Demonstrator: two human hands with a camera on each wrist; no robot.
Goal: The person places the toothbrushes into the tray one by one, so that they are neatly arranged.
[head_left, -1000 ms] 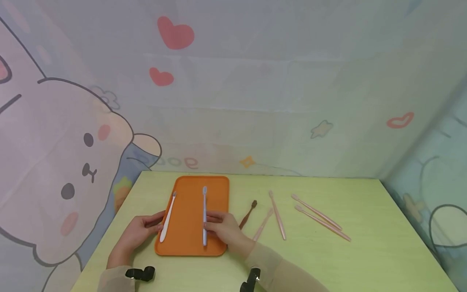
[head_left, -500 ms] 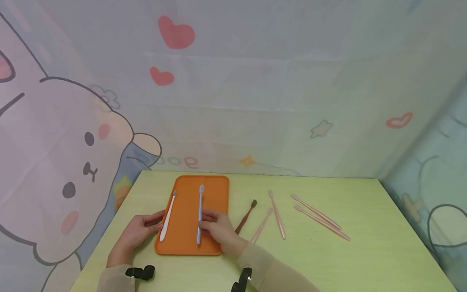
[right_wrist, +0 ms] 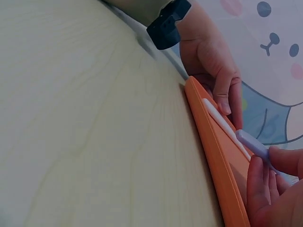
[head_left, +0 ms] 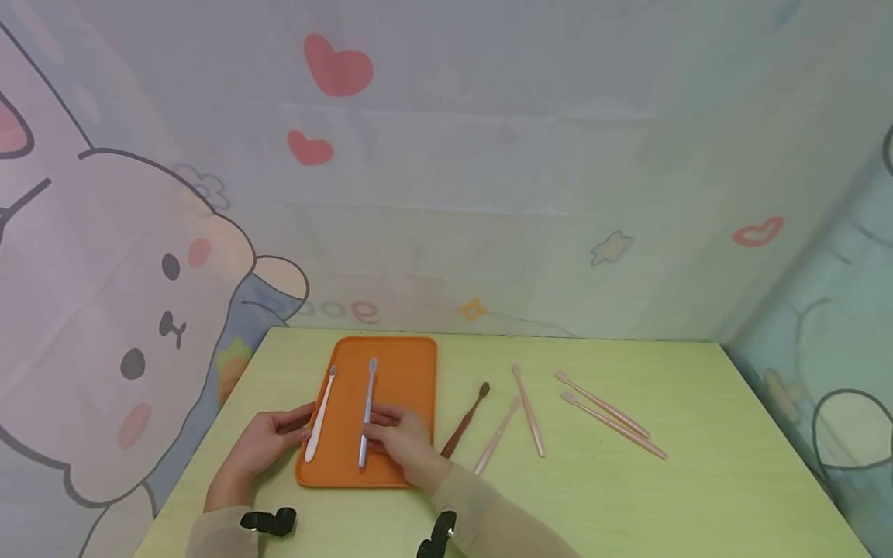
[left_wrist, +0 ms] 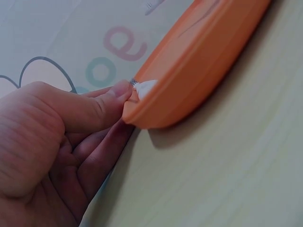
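Our right hand (head_left: 405, 443), grip pinched on a purple toothbrush (head_left: 369, 399) over the orange tray (head_left: 408, 372), long axis running front to back, bristle end pointing away from us, our left hand (head_left: 260, 443) clamping the tray's left rim, beside a white toothbrush (head_left: 320, 422).

The head view looks forward and down from above, set far enough back to take in table (head_left: 698, 496), tray (head_left: 412, 372) and backdrop (head_left: 523, 170). The 2 wrist views sit close and tilted: 1 faces forward past the left hand (head_left: 254, 449), the other leftward past the right hand (head_left: 408, 446). All 3 share tray, backdrop and left hand.
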